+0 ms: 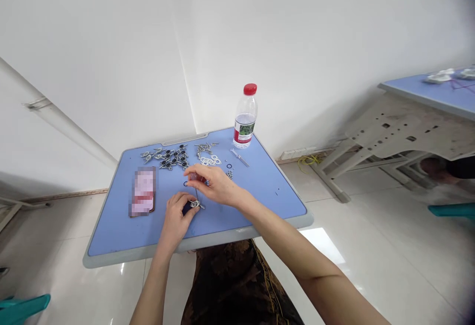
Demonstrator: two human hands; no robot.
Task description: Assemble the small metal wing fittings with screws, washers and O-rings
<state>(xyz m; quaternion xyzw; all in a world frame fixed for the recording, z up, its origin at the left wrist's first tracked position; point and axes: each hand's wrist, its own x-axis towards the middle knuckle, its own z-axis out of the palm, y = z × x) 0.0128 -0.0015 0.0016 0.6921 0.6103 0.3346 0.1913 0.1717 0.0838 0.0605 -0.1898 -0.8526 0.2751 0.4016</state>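
Observation:
My left hand (178, 216) is closed on a small metal fitting with a dark body (195, 205), holding it down on the blue table near its front edge. Above it, my right hand (211, 182) pinches a screwdriver (196, 192). Its thin shaft points down at the fitting, and the fingers cover most of its handle. Close by the right hand lie a dark rubber ring (229, 166) and a small heap of metal bits (230, 174). Flat metal plates (210, 161) and a pile of screws (204, 149) sit just beyond.
Several similar metal fittings with black centres (174, 157) are heaped at the back left. A phone (143, 191) lies on the left side. At the back right stand a red-capped bottle (245, 117) and a syringe (239, 157). Another table (419, 87) is farther right.

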